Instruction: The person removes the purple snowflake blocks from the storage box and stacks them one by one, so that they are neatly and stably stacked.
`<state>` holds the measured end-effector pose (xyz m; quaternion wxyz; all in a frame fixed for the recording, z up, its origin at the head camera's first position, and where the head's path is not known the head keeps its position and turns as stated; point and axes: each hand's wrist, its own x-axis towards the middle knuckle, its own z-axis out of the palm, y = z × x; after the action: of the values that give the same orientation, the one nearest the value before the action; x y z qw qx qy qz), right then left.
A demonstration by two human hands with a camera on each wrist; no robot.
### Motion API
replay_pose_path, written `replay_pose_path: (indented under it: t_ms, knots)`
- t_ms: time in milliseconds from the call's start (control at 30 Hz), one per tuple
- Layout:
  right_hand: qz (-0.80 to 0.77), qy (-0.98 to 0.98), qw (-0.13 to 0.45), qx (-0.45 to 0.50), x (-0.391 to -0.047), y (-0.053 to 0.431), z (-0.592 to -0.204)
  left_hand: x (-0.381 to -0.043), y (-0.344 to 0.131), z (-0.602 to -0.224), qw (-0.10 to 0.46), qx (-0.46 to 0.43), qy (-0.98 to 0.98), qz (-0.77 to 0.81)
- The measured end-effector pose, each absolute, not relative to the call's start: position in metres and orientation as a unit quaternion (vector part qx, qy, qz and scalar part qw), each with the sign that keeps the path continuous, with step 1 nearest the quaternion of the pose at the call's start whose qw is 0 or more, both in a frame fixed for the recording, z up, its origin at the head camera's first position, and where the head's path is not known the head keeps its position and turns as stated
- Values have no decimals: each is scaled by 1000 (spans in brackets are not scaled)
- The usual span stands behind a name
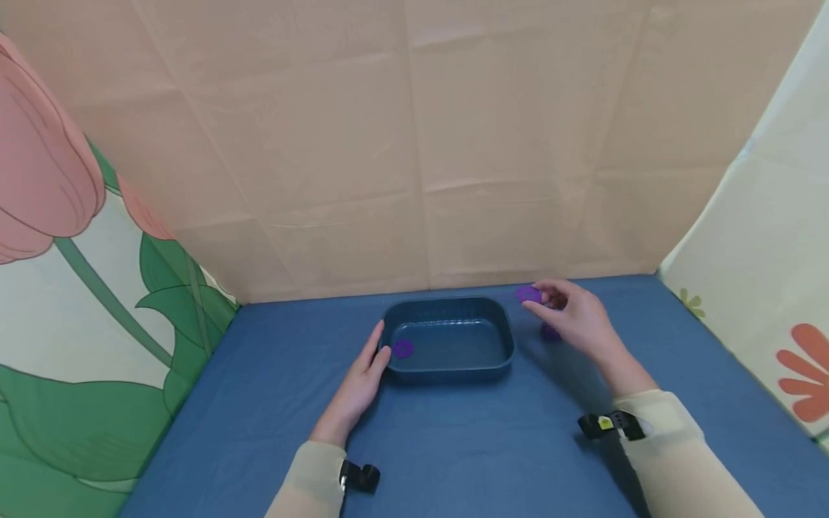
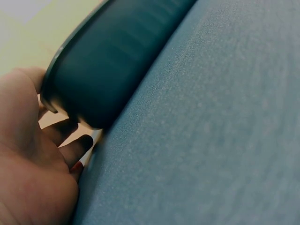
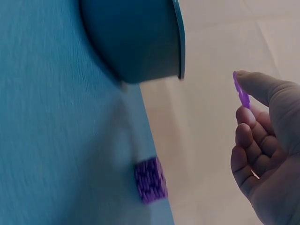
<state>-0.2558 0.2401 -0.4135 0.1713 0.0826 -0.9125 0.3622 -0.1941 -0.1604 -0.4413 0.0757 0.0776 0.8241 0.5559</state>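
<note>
A dark blue rectangular tray (image 1: pixel 447 375) stands on the cloth, and one flat purple openwork disc (image 1: pixel 403 349) lies inside, towards its left end. Around that end my left hand (image 1: pixel 356 385) holds the tray, thumb at the near corner; the left wrist view shows bent fingers (image 2: pixel 75 152) by the tray's outer wall (image 2: pixel 93 75). Beyond the tray's right side, my right hand (image 1: pixel 579 316) pinches another purple disc (image 1: pixel 528 294) between thumb and fingers, above the table. Below that hand sits a stack of purple discs (image 3: pixel 151 180), partly hidden in the head view.
A blue cloth (image 1: pixel 453 439) covers the table. Behind it rises a beige sheet (image 1: pixel 414 158). Printed panels flank the sides, with a pink tulip (image 1: pixel 48 144) on the left and an orange flower (image 1: pixel 809 374) on the right. Each wrist carries a small black camera (image 1: pixel 360 476).
</note>
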Motion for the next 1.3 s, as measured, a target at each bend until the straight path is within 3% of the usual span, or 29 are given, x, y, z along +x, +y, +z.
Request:
replay_pose_path:
  t_ms: [600, 1300]
  knots:
    - [340, -926, 138, 91, -268, 292, -443, -195, -162, -442, 81, 75, 818, 564]
    - [327, -937, 81, 89, -272, 310, -471, -195, -163, -444, 76, 80, 819, 563]
